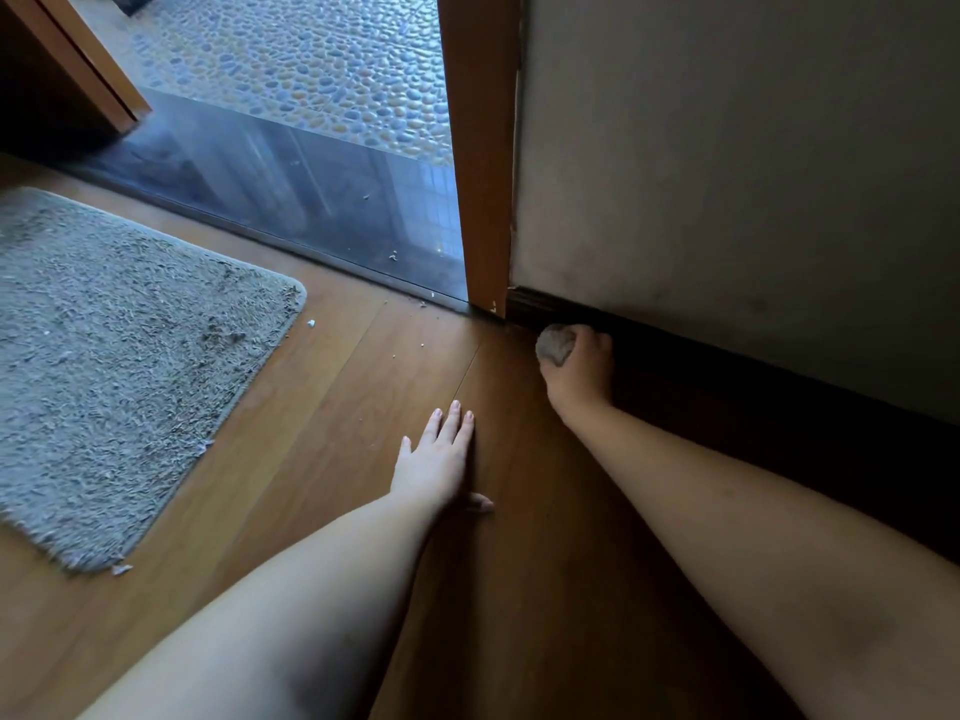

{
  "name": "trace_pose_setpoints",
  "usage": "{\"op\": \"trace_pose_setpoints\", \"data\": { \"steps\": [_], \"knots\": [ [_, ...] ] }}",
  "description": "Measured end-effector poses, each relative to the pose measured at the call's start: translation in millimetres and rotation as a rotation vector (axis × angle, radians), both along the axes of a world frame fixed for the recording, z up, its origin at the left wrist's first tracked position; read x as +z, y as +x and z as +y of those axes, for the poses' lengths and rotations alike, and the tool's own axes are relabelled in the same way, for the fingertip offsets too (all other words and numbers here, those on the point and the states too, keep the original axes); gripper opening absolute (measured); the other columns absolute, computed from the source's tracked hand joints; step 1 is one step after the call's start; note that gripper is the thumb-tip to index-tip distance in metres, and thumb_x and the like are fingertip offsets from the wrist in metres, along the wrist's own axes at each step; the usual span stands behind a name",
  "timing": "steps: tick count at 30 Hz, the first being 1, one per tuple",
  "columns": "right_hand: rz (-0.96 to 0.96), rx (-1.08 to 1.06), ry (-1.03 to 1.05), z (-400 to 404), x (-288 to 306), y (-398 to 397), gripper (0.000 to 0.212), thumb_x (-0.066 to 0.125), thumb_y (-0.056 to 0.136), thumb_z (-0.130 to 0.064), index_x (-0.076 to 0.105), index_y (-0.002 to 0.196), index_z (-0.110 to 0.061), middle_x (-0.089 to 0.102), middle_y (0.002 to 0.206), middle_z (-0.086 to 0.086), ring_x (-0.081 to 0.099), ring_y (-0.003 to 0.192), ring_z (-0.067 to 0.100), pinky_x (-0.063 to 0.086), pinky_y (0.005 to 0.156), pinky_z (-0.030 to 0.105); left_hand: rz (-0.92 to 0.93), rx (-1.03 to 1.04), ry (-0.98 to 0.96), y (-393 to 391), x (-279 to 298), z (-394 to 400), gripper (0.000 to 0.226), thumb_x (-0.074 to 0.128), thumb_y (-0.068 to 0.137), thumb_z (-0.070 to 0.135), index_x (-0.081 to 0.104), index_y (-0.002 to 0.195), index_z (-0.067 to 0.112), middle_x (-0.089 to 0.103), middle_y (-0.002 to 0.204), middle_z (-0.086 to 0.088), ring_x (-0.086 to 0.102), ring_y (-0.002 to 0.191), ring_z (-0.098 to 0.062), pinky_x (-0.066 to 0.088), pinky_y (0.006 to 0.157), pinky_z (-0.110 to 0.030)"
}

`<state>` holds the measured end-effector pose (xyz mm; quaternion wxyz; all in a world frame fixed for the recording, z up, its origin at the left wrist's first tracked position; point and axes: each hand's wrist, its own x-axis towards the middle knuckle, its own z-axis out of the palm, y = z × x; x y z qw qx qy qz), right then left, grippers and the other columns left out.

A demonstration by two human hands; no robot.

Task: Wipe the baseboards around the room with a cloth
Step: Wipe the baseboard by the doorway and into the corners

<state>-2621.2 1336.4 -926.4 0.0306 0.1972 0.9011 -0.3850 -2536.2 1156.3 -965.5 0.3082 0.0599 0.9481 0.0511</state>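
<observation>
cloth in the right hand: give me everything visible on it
The cloth is a small grey-brown wad, fabric by its look, bunched into a rounded lump with most of it hidden inside the grip. The right hand curls its fingers round it, and only the left end sticks out. It sits low at the dark baseboard, close to the orange wooden door frame, just above the wood floor. Whether it touches the floor cannot be told.
</observation>
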Motion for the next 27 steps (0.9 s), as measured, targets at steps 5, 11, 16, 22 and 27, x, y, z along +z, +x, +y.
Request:
{"op": "trace_pose_setpoints", "data": {
  "steps": [5, 11, 16, 22, 27],
  "knots": [
    [0.073, -0.038, -0.013, 29.3, 15.5, 7.1, 0.045, 0.07, 0.088, -0.021, 0.051, 0.128, -0.012, 0.041, 0.136, 0.013, 0.047, 0.123, 0.032, 0.045, 0.098, 0.037, -0.024, 0.019, -0.026, -1.0, 7.3, 4.5, 0.134, 0.079, 0.068, 0.063, -0.011, 0.158, 0.022, -0.022, 0.165, 0.002, -0.012, 0.153, -0.022, 0.016, 0.12, -0.059],
    [0.112, 0.038, -0.029, 73.2, 46.6, 20.1, 0.049, 0.072, 0.087, -0.02, 0.051, 0.13, -0.013, 0.042, 0.135, 0.012, 0.048, 0.121, 0.03, 0.044, 0.103, 0.038, 0.061, -0.226, -0.065, -3.0, 12.3, 11.0, 0.118, 0.061, 0.077, 0.075, -0.009, 0.159, 0.026, -0.014, 0.166, 0.001, -0.008, 0.154, -0.02, 0.015, 0.119, -0.058],
    [0.086, 0.135, 0.095, 152.3, 63.5, 42.2, 0.043, 0.072, 0.085, -0.019, 0.053, 0.124, -0.016, 0.044, 0.129, 0.008, 0.05, 0.114, 0.024, 0.04, 0.092, 0.028, 0.13, -0.49, 0.064, -7.5, 13.2, 78.1, 0.104, 0.05, 0.085, 0.074, -0.011, 0.157, 0.031, -0.014, 0.166, 0.004, -0.007, 0.153, -0.019, 0.012, 0.122, -0.052],
    [0.048, 0.098, 0.116, 251.6, 81.5, 87.2, 0.041, 0.075, 0.083, -0.027, 0.055, 0.117, -0.014, 0.046, 0.12, 0.005, 0.046, 0.103, 0.015, 0.038, 0.083, 0.026, 0.134, -0.674, 0.175, 0.5, 19.9, 185.1, 0.101, 0.047, 0.087, 0.074, -0.011, 0.157, 0.029, -0.014, 0.166, 0.002, -0.009, 0.153, -0.021, 0.011, 0.121, -0.054],
    [-0.053, -0.032, 0.09, 312.2, 77.2, 126.5, 0.05, 0.074, 0.085, -0.024, 0.051, 0.128, -0.015, 0.049, 0.128, 0.009, 0.05, 0.113, 0.022, 0.041, 0.09, 0.028, 0.101, -0.777, 0.112, 10.8, 15.2, 227.5, 0.102, 0.051, 0.087, 0.07, -0.011, 0.157, 0.029, -0.013, 0.166, 0.002, -0.008, 0.153, -0.023, 0.009, 0.121, -0.055]
  ]
}}
